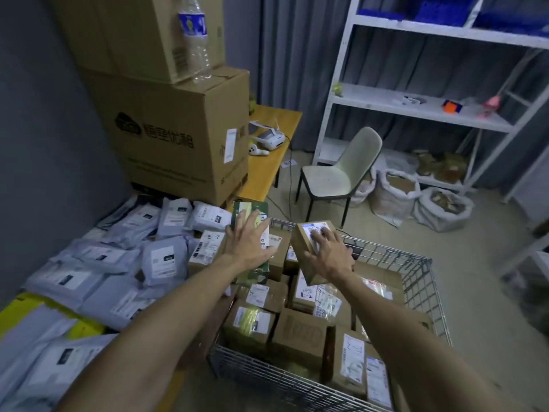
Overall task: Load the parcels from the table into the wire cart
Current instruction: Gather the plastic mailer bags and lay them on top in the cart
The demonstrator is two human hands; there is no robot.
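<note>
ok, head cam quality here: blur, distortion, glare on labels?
Head view: dim, bluish light; wide-angle bend makes the white shelf lean at the right edge; the label on the brown box held by the right hand glares pale blue, text unreadable; the left hand on the green box looks slightly soft.

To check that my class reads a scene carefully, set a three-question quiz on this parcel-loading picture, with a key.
1. True or false: the left hand holds a green rectangular carton.
2. What does the right hand hold? A a small brown cardboard box; B a grey bag; C nothing.
3. Fill in: the clear plastic bottle stands on a large brown box made of ____.
Key: 1 true; 2 A; 3 cardboard.
</note>
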